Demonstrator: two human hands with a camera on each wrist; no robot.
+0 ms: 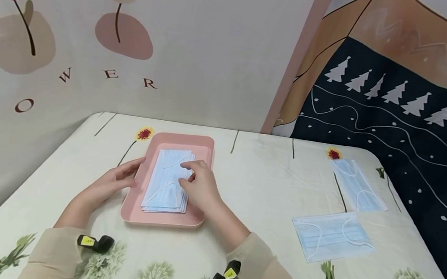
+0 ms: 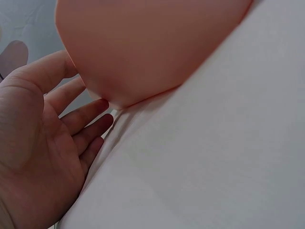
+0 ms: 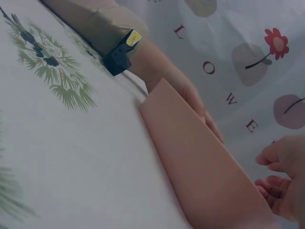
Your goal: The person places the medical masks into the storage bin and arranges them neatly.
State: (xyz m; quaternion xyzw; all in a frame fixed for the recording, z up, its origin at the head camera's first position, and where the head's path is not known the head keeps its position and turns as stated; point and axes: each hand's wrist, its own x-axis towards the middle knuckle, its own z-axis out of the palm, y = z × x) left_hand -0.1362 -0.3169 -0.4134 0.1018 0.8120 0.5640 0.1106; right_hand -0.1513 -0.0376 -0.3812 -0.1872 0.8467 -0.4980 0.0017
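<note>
A stack of light blue face masks [image 1: 164, 183] with white ear loops lies in a pink tray [image 1: 131, 213]. My left hand [image 1: 108, 184] is at the tray's left side, thumb and fingertips right at its wall. The left wrist view shows that hand [image 2: 52, 129] with fingers spread against the outside of the pink wall [image 2: 143, 52]. Over the right part of the stack hovers my right hand [image 1: 202, 187], its thumb and forefinger bent and apart with nothing seen between them. In the right wrist view the right hand [image 3: 286, 181] appears above the tray wall [image 3: 205, 162].
On the right of the table lie two separate face masks, one farther back [image 1: 358, 186] and one nearer [image 1: 333, 237]. A flower-patterned cloth [image 1: 259, 183] covers the table. Behind it hangs a printed curtain [image 1: 214, 66], with a dark tree-patterned cloth [image 1: 402, 125] at the right.
</note>
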